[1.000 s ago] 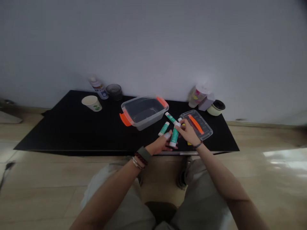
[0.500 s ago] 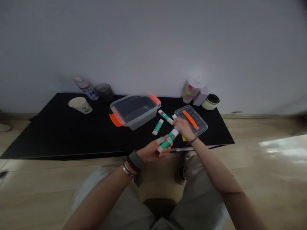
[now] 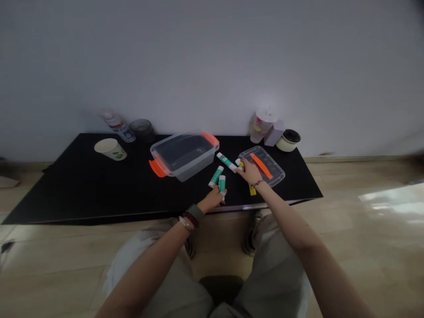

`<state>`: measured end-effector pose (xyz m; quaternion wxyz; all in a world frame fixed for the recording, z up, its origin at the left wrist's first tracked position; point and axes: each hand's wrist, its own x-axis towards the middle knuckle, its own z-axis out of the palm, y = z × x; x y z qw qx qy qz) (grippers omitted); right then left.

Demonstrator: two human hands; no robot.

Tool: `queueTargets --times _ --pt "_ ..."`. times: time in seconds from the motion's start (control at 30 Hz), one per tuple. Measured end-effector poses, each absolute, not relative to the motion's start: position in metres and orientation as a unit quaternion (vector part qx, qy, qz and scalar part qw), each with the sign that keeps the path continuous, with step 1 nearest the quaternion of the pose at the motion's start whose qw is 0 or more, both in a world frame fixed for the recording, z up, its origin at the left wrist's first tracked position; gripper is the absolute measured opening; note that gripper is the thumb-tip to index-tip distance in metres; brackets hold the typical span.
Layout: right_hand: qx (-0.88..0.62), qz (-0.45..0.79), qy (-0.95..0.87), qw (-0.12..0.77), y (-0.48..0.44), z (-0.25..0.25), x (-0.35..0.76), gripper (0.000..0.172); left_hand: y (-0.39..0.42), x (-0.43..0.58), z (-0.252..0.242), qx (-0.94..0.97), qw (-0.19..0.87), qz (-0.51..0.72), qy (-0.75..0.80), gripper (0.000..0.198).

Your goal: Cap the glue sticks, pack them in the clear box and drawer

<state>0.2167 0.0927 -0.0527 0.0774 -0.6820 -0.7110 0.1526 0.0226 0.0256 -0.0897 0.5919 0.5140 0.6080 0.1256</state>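
A green and white glue stick is in my left hand, closed around its lower end just over the table's front edge. Beside it lies a second green glue stick, and a third glue stick rests farther back. My right hand has its fingers closed on a yellow and white stick near the clear lid. A yellow piece shows below the right wrist; whether it belongs to the same stick is hidden by the hand.
An uncovered clear plastic box with orange latches stands mid-table. Its clear lid with orange handle lies right. At the left are a paper cup, a spray bottle and a dark cup. A tumbler, purple box and pot stand back right.
My left hand has moved left and lowered its glue stick toward the table beside the other green one. My right hand has drawn away from that stick and settled on the yellow and white one.
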Motion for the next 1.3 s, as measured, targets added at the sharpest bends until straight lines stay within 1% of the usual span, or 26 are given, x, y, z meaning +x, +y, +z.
queueTargets --times 0.07,0.1,0.13,0.2,0.27,0.33,0.43,0.6,0.8,0.87,1.07,1.3 --pt "-0.683 0.132 -0.713 0.09 0.09 -0.042 0.224 0.045 0.032 0.021 -0.091 0.52 0.575 0.124 0.62 0.028" --pt "-0.688 0.126 -0.711 0.074 0.087 -0.037 0.229 0.043 0.035 0.02 -0.091 0.523 0.564 0.119 0.628 0.03" --pt "-0.697 0.126 -0.705 0.041 0.082 -0.033 0.234 0.043 0.037 0.019 -0.09 0.532 0.551 0.113 0.633 0.031" --pt "-0.712 0.141 -0.685 -0.056 0.07 -0.03 0.242 0.048 0.041 0.018 -0.086 0.568 0.503 0.098 0.644 0.035" --pt "-0.713 0.163 -0.667 -0.142 0.06 -0.032 0.245 0.052 0.043 0.017 -0.079 0.616 0.419 0.08 0.662 0.039" --pt "-0.707 0.174 -0.663 -0.173 0.055 -0.038 0.243 0.051 0.043 0.017 -0.071 0.653 0.329 0.058 0.68 0.045" --pt "-0.707 0.17 -0.669 -0.155 0.059 -0.047 0.234 0.046 0.04 0.021 -0.059 0.672 0.249 0.018 0.697 0.05" --pt "-0.714 0.146 -0.68 -0.081 0.073 -0.053 0.219 0.042 0.039 0.023 -0.055 0.698 0.206 0.011 0.686 0.044" --pt "-0.706 0.075 -0.704 -0.026 0.072 -0.047 0.213 0.035 0.043 0.016 -0.067 0.722 0.156 0.02 0.674 0.041" --pt "-0.691 0.067 -0.719 -0.022 0.069 -0.043 0.209 0.033 0.044 0.014 -0.069 0.722 0.144 0.023 0.676 0.04" --pt "-0.657 0.091 -0.746 -0.065 0.059 -0.035 0.193 0.033 0.045 0.014 -0.066 0.722 0.139 0.037 0.677 0.041" --pt "-0.665 0.087 -0.741 -0.034 0.069 -0.036 0.202 0.03 0.037 0.015 -0.061 0.755 0.101 0.067 0.644 0.041"
